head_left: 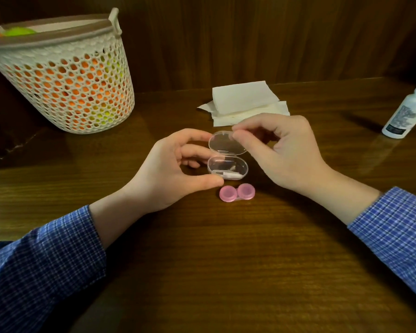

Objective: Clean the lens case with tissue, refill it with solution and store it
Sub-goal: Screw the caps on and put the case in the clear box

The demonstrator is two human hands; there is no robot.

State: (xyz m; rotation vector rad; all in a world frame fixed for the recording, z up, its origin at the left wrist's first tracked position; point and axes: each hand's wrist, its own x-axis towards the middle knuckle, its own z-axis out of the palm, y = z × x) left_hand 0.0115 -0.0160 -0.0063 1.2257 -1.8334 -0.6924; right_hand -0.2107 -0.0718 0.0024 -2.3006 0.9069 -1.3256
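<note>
Two hands meet over a brown wooden table. The left hand holds a little clear box at its side, and the right hand pinches the box's lid — the lid stands open. Just in front lies a pink lens case, both caps on. Behind are white tissues. A white bottle stands far right — a holey basket stands far left.

Pink lens case, blue checked sleeves.
</note>
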